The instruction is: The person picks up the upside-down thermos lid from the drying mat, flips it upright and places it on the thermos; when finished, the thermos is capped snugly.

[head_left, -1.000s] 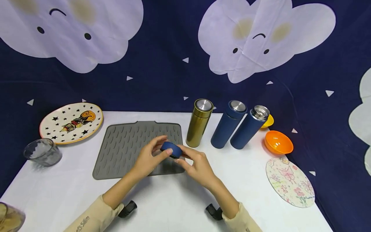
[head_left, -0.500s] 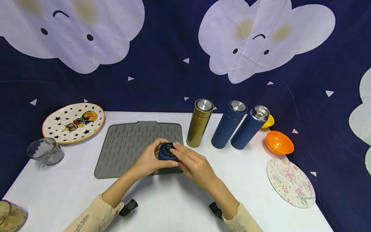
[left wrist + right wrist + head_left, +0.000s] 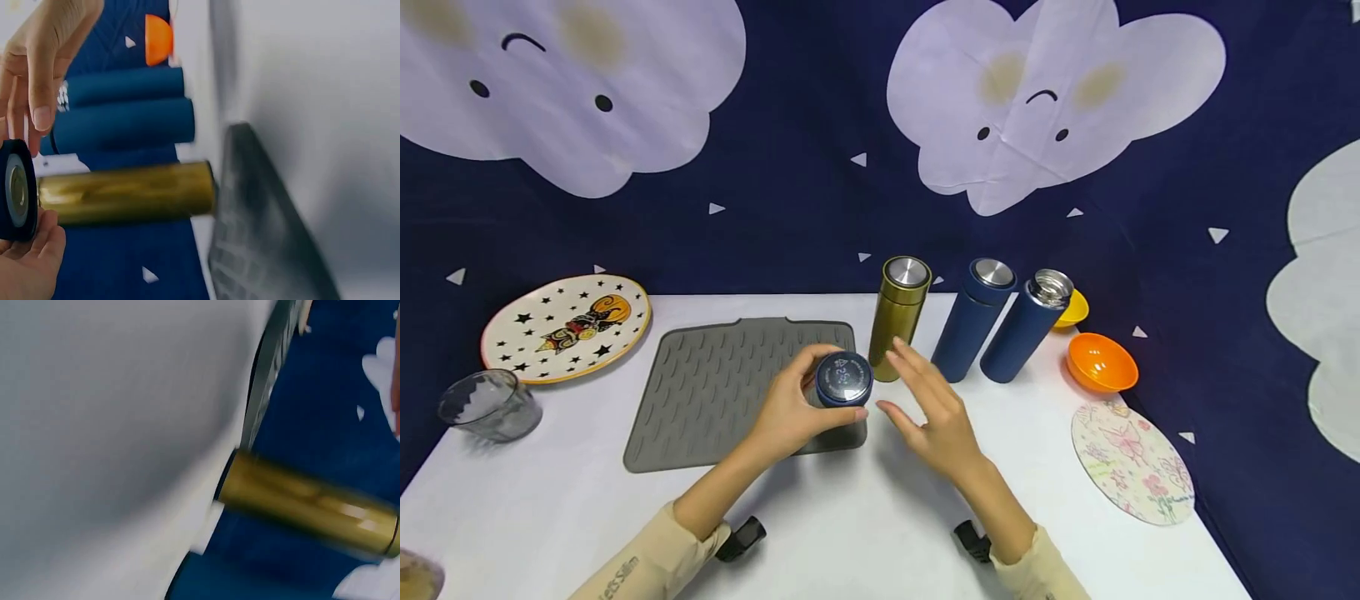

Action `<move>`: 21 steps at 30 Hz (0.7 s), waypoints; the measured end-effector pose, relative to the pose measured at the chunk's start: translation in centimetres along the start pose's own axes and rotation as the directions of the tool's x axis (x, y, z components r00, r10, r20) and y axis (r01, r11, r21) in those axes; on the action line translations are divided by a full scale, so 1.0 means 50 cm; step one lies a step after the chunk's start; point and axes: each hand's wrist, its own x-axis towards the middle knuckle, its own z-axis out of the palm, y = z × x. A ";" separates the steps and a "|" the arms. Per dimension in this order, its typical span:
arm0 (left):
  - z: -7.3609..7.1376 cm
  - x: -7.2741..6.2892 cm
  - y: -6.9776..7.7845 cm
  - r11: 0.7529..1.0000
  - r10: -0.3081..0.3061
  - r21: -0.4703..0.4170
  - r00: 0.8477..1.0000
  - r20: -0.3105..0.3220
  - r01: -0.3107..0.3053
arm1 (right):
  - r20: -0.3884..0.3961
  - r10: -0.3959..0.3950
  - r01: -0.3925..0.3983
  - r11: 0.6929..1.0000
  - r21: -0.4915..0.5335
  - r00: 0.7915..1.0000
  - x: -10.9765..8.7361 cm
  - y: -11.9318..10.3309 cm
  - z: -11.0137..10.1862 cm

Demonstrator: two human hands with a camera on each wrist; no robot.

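My left hand (image 3: pixel 790 408) grips a blue flask lid (image 3: pixel 844 379) between thumb and fingers, above the front right of the grey ridged mat (image 3: pixel 722 392). Lit digits show on the lid's black top. Its hollow underside, with a pale ring, faces the left wrist camera. To the right of the lid, my right hand (image 3: pixel 932 412) has its fingers spread, holding nothing. Behind that hand stands a gold flask (image 3: pixel 897 321), its base partly hidden. A capped blue flask (image 3: pixel 972 321) stands beside it. The rightmost blue flask (image 3: pixel 1022 325) has no lid, and its steel mouth shows.
An orange bowl (image 3: pixel 1101 363), a yellow bowl (image 3: pixel 1075 308) behind it and a round patterned mat (image 3: pixel 1131 462) lie at the right. On the left are a star-patterned plate (image 3: pixel 565 329) and a tilted glass (image 3: pixel 490 407). Another glass (image 3: pixel 417 577) is cut off at the lower left.
The blue lid was turned so its display faces up toward the head camera. My right hand, earlier touching it, has let go and moved right. The head view has shifted slightly.
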 end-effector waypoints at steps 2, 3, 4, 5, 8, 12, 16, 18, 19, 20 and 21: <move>0.009 0.009 0.013 1.000 0.014 -0.005 1.000 -0.015 -0.014 | -0.120 0.058 -0.057 0.998 0.008 0.991 0.002 0.012 -0.012; 0.014 0.014 0.019 1.000 0.025 -0.009 1.000 -0.018 -0.025 | -0.186 0.092 -0.092 0.996 0.009 0.978 0.003 0.019 -0.020; 0.020 0.019 0.026 0.999 0.033 -0.021 0.999 -0.017 -0.034 | -0.249 0.128 -0.130 0.991 0.009 0.960 0.005 0.025 -0.028; 0.027 0.024 0.032 0.999 0.043 -0.032 0.999 -0.014 -0.044 | -0.312 0.163 -0.170 0.985 0.007 0.936 0.007 0.032 -0.037; 0.052 0.041 0.052 0.995 0.070 -0.068 0.998 -0.003 -0.070 | -0.455 0.273 -0.296 0.955 0.023 0.847 0.017 0.053 -0.069; 0.092 0.074 0.076 0.987 0.108 -0.122 0.994 0.013 -0.106 | -0.523 0.460 -0.467 0.875 0.128 0.718 0.047 0.073 -0.111; 0.139 0.121 0.102 0.980 0.129 -0.154 0.991 0.028 -0.123 | -0.489 0.642 -0.620 0.749 0.234 0.591 0.074 0.099 -0.136; 0.165 0.146 0.114 0.979 0.131 -0.161 0.991 0.042 -0.122 | -0.466 0.686 -0.665 0.706 0.242 0.559 0.067 0.135 -0.137; 0.178 0.158 0.120 0.980 0.126 -0.163 0.991 0.048 -0.117 | -0.458 0.698 -0.681 0.693 0.239 0.550 0.060 0.156 -0.134; 0.192 0.169 0.126 0.980 0.125 -0.165 0.991 0.054 -0.115 | -0.451 0.705 -0.691 0.685 0.232 0.548 0.053 0.177 -0.130; 0.206 0.180 0.131 0.981 0.126 -0.158 0.991 0.055 -0.116 | -0.443 0.704 -0.694 0.685 0.220 0.554 0.046 0.195 -0.126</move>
